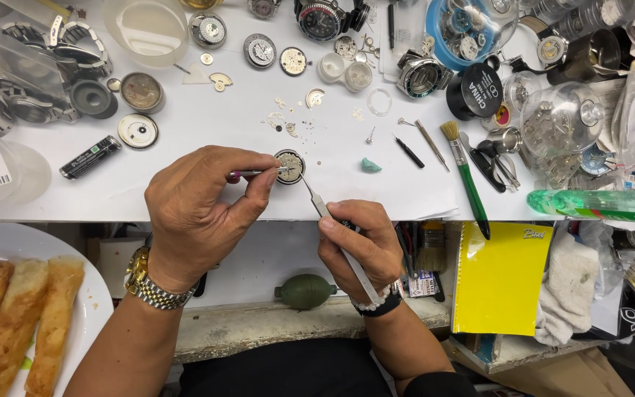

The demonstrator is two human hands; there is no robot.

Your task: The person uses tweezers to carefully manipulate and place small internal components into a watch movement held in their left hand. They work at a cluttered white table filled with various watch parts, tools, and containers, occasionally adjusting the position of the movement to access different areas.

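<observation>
On the white bench top, a round watch movement (289,166) sits near the front edge. Left hand (200,213) pinches a thin screwdriver (255,173) tight, tip on the movement; right hand (361,246) grips tweezers (317,200) touching its lower rim. Nothing clamps the movement, so a slip could probably scratch it or flick a screw in among the loose tiny parts (282,121) nearby.

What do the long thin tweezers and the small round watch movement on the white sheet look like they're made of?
The long thin silver tweezers in the right hand look like brushed steel: pale grey, dull sheen. The small round watch movement looks like bright metal, silvery with glinting parts. The left hand holds a slim metal-tipped tool to it.
</observation>
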